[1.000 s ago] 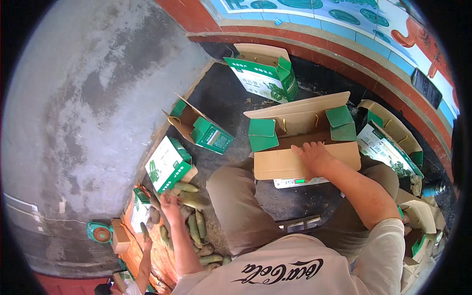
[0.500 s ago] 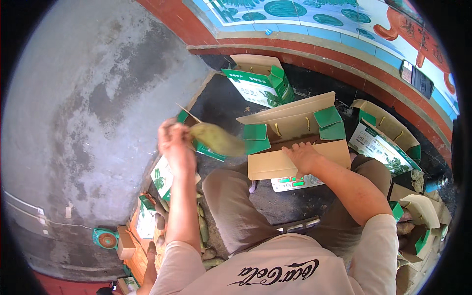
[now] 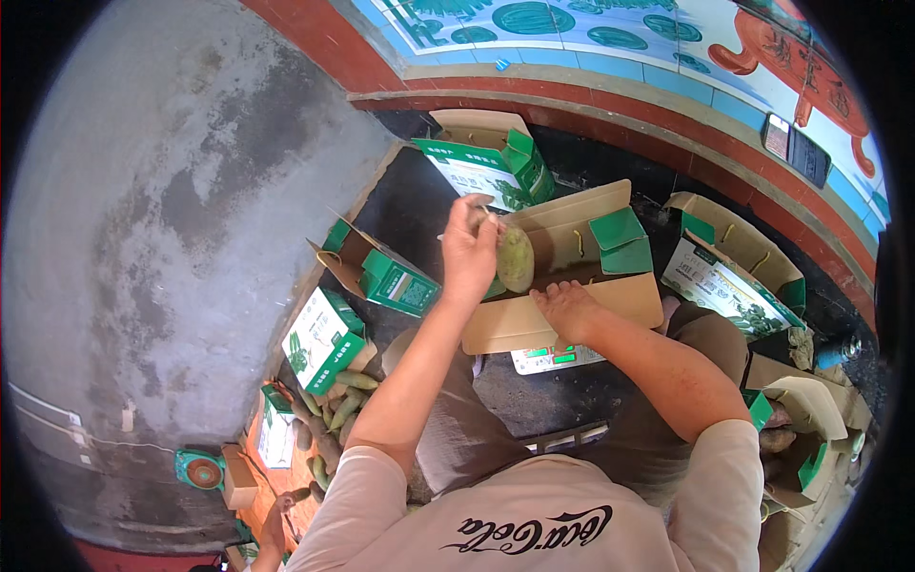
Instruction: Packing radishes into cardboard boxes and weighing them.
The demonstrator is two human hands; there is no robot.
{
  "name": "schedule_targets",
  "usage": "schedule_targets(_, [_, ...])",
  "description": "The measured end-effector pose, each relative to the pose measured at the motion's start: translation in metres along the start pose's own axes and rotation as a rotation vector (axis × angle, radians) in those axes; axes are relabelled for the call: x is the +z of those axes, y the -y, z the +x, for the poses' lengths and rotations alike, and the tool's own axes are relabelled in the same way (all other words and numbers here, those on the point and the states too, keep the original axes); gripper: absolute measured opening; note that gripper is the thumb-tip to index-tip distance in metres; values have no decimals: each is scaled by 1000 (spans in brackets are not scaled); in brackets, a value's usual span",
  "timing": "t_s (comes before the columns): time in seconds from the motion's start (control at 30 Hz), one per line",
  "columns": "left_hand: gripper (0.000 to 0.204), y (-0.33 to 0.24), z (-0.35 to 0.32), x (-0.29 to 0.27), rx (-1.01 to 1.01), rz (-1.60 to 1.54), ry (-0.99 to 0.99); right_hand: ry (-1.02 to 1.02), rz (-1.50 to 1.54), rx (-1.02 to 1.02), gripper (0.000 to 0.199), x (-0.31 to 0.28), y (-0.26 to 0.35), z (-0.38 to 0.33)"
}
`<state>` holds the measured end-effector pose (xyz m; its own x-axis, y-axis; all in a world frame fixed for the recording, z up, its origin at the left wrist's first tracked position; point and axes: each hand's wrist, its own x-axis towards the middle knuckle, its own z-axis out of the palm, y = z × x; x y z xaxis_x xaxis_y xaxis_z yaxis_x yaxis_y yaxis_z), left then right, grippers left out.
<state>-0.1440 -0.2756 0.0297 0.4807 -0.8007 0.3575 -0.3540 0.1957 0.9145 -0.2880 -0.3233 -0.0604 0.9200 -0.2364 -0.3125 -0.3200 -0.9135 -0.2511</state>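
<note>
At lower left, green radishes (image 3: 344, 408) are heaped beside a white-and-green box (image 3: 326, 341). Centrally, one large radish (image 3: 517, 261) is clamped, seemingly by one end, in the fingers of the left hand (image 3: 472, 250), above an open carton (image 3: 560, 227). Its front flap (image 3: 503, 326) is covered by the right hand (image 3: 570, 312), fingers slightly apart; beneath, a digital scale (image 3: 530, 361) is partly exposed.

left head-worn fisheye, looking down, near.

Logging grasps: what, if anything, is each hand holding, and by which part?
Left hand: green radish, by its upper end. Right hand lies on the front flap of the open carton; grip unclear.
</note>
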Motion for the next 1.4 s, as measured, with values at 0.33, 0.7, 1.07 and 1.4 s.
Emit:
schedule_targets(0.33, [40, 80, -11, 28, -228, 21, 377, 55, -2, 7, 111, -4, 4, -2])
schedule_targets(0.7, [36, 82, -23, 6, -246, 457, 529, 8, -68, -23, 108, -3, 3, -1])
schedule_targets(1.07, [29, 48, -79, -164, -190, 626, -22, -78, -65, -38, 108, 11, -3, 2])
schedule_targets(1.4, [34, 215, -435, -356, -724, 1221, 280, -116, -72, -127, 109, -7, 15, 12])
